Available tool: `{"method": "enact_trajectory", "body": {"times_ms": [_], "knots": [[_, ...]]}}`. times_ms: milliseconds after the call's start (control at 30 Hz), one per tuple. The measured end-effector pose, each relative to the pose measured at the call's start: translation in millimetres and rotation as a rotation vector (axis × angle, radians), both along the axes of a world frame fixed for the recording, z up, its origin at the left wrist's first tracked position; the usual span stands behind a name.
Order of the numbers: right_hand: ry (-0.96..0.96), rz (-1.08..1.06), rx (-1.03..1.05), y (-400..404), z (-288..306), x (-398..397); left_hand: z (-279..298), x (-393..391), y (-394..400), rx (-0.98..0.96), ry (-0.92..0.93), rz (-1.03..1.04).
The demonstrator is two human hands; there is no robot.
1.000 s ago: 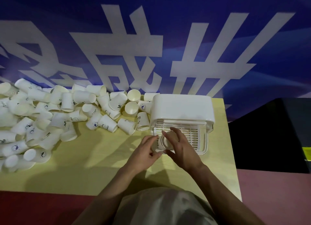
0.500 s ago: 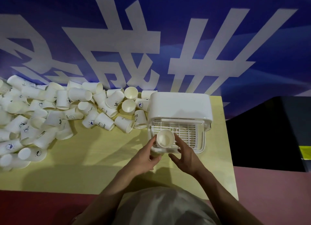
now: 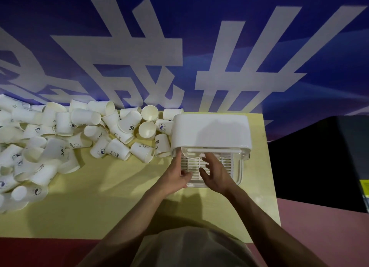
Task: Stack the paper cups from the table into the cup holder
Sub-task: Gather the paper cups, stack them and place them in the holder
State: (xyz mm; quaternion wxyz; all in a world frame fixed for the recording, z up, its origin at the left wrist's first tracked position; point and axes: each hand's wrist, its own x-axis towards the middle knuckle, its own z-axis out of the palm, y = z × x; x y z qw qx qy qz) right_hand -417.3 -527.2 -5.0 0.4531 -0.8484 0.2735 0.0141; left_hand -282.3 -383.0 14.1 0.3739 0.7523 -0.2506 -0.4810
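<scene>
Both bare forearms reach forward from the bottom of the view and converge at the cup holder (image 3: 210, 129), the left arm slanting up from lower left, the right from lower right. The left hand (image 3: 176, 175) lies at the holder's front left corner, index finger stretched straight up along its left edge, thumb out to the right. The right hand (image 3: 216, 173) hovers over the holder's front grille, fingers spread and pointing away, thumb angled toward the left hand. Neither hand holds anything; the two thumbs are near but apart.
</scene>
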Motion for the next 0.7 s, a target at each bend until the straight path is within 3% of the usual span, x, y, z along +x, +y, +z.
{"method": "enact_trajectory", "body": {"times_ms": [300,433,700], "knots": [[0.232,-0.073,-0.034,-21,-8,28,-9,6,-29,0.116,-0.05,0.007],[0.267,-0.085,-0.003,-24,-10,28,-13,8,-28,0.171,-0.076,-0.042],[0.206,-0.06,-0.005,-21,-3,26,-9,-1,-20,0.087,-0.117,-0.069]]}}
